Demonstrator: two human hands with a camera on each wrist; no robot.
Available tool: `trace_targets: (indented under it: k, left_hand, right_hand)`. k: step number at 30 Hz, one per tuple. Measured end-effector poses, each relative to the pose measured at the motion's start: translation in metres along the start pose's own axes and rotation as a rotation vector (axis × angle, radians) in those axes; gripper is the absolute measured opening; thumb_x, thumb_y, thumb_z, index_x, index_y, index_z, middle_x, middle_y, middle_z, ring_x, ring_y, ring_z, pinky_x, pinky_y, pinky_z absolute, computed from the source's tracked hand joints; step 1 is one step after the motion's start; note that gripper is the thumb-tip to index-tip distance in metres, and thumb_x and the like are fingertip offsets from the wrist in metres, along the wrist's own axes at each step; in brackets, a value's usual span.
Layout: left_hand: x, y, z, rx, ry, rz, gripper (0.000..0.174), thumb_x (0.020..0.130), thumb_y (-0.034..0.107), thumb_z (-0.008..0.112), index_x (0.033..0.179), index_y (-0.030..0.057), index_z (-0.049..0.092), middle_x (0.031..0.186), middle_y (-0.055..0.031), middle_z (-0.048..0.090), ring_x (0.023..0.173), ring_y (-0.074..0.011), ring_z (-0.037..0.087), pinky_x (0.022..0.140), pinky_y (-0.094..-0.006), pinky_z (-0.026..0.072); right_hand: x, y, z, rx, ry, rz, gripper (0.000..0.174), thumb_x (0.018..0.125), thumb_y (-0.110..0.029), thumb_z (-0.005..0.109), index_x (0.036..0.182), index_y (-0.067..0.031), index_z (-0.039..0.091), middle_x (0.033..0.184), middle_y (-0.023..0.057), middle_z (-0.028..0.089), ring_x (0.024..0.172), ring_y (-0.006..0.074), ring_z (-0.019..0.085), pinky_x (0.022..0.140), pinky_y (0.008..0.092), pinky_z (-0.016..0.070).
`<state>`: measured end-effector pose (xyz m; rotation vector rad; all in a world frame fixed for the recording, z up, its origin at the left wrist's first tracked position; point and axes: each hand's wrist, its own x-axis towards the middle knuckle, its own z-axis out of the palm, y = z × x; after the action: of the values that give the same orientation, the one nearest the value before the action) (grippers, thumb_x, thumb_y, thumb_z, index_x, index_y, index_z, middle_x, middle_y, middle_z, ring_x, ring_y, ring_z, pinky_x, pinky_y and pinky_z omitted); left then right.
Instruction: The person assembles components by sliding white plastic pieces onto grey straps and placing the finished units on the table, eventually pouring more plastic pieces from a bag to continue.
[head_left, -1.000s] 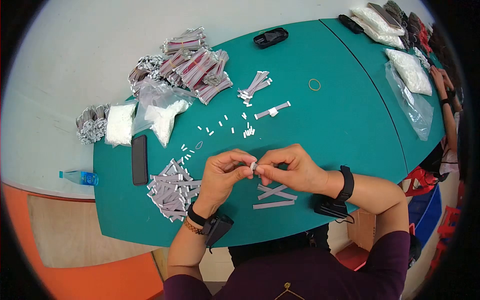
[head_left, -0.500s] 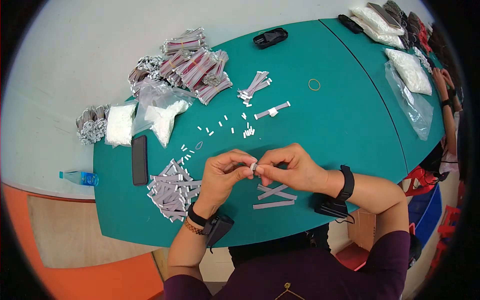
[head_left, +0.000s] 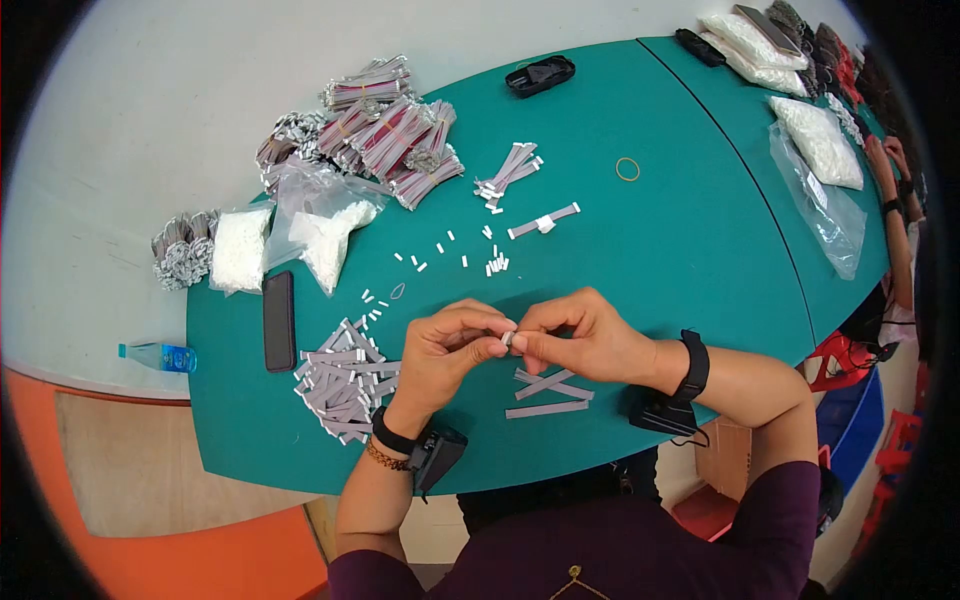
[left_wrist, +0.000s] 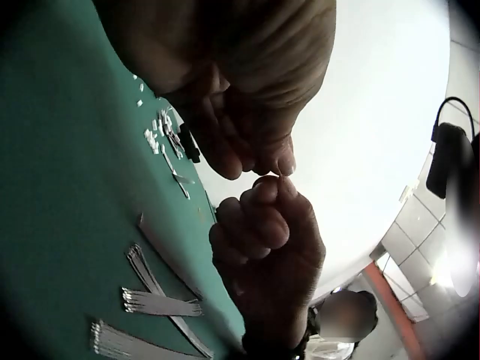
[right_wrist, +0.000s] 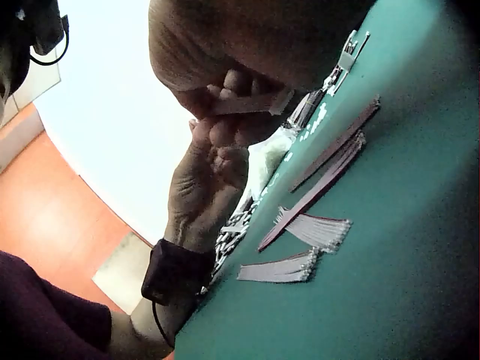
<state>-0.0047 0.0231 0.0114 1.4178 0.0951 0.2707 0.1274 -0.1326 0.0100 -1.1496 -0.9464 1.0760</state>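
Over the green table [head_left: 700, 260], the fingertips of both hands meet at a small white connector [head_left: 507, 339]. My left hand [head_left: 450, 345] pinches it between thumb and fingers. Facing it, my right hand [head_left: 590, 340] grips a short grey ribbon cable [right_wrist: 247, 103], which runs back under the palm in the right wrist view. Fingertips hide the joint between connector and cable. Several loose ribbon cables [head_left: 547, 410] with bare wire ends lie below the right hand. Beside the left wrist is a heap of grey cables [head_left: 345, 390] with white ends.
Loose white connectors [head_left: 497, 265] are scattered beyond the hands, near a few finished-looking cables [head_left: 515, 170]. Bundled cables [head_left: 395, 135], bags of white parts [head_left: 240, 250] and a phone [head_left: 279, 320] stand to the left. A rubber band [head_left: 628, 169] lies farther right.
The left fingertips have shifted very slightly at the connector. Both hands otherwise stay in the same place, still pinching.
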Motion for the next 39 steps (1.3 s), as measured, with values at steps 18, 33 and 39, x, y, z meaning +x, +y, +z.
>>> trace_targets:
  k: [18,33,39]
  left_hand:
    - [0.0,0.008,0.002,0.583,-0.002,0.216,0.021,0.073,-0.005,0.068,0.092,0.0033,0.067,0.086,-0.0081,0.065,0.078,-0.019,0.061,0.066,-0.027,0.0481]
    - [-0.002,0.006,0.0,0.217,0.008,0.109,0.017,0.079,-0.007,0.062,0.095,-0.0022,0.065,0.092,-0.0108,0.062,0.081,-0.0175,0.062,0.071,-0.0267,0.0513]
    - [-0.003,0.006,-0.003,0.046,-0.057,0.03,0.016,0.08,-0.006,0.062,0.096,-0.0045,0.064,0.094,-0.0121,0.06,0.084,-0.0186,0.062,0.074,-0.0278,0.0535]
  right_hand:
    - [-0.001,-0.003,0.004,0.081,-0.008,0.12,0.019,0.09,-0.01,0.053,0.075,0.0,0.059,0.061,-0.0021,0.052,0.056,0.002,0.044,0.049,0.0199,0.0351]
    - [0.0,-0.003,0.005,0.138,-0.043,0.117,0.022,0.094,-0.02,0.053,0.084,-0.0019,0.061,0.066,-0.0012,0.055,0.059,0.0031,0.049,0.052,0.0186,0.0406]
    - [-0.001,-0.008,0.005,0.11,-0.07,0.15,0.023,0.094,-0.021,0.054,0.081,-0.0024,0.061,0.066,-0.0004,0.058,0.058,0.0039,0.052,0.052,0.0185,0.0416]
